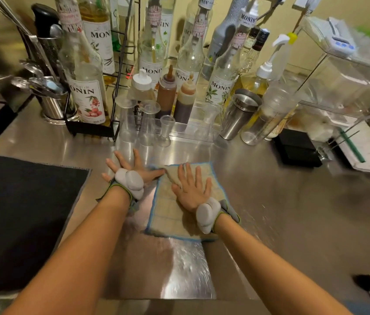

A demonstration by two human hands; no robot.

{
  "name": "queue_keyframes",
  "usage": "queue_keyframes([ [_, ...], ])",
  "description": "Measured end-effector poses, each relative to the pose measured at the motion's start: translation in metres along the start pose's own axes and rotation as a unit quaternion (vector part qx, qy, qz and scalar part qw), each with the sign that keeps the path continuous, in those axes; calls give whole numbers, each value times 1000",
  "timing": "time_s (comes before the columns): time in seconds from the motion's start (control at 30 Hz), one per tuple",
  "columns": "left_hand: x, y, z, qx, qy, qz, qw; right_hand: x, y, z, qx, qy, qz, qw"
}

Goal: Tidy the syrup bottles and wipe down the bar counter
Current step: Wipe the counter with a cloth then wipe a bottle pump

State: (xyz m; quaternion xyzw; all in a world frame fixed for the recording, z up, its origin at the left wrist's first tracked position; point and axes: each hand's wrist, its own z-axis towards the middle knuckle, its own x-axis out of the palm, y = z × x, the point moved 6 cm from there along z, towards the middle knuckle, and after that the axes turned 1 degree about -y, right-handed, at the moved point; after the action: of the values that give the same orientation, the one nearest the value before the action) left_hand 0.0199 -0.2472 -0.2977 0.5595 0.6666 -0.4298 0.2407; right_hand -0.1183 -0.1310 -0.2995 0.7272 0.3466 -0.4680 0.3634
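A tan cloth with a blue edge (pixel 168 214) lies flat on the steel bar counter (pixel 281 201). My right hand (pixel 190 189) presses on the cloth with straight, spread fingers. My left hand (pixel 131 169) lies just left of the cloth, fingers spread, thumb touching the cloth's upper left corner. Several Monin syrup bottles stand along the back: one with a lychee label (pixel 87 87) in a black wire rack (pixel 115 76), others (pixel 221 76) further right. Two brown squeeze bottles (pixel 185 101) stand among them.
A black mat (pixel 20 219) covers the counter's left side. Clear plastic cups (pixel 147 121) and a steel shaker (pixel 238 112) stand just behind my hands. A cutlery holder (pixel 52 103) is at back left. A clear container rack (pixel 343 87) and a black box (pixel 297 148) are at right.
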Motion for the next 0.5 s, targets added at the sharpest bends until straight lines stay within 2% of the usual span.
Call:
queue_keyframes([
  [0.1,0,3,3,14,18,0,1000,5,-18,-13,-4,19,14,1000],
  [0.2,1,5,4,32,23,17,999,-7,-36,-8,79,17,21,996],
  [0.27,1,2,3,22,6,27,999,-10,-24,3,112,7,35,993],
  [0.37,-2,-4,-4,13,-18,22,999,4,5,-2,75,0,25,997],
  [0.43,-4,-3,-9,28,-9,8,1000,14,0,-14,49,7,13,999],
  [0.5,-7,-1,-14,37,3,8,999,7,-20,-18,73,6,8,997],
])
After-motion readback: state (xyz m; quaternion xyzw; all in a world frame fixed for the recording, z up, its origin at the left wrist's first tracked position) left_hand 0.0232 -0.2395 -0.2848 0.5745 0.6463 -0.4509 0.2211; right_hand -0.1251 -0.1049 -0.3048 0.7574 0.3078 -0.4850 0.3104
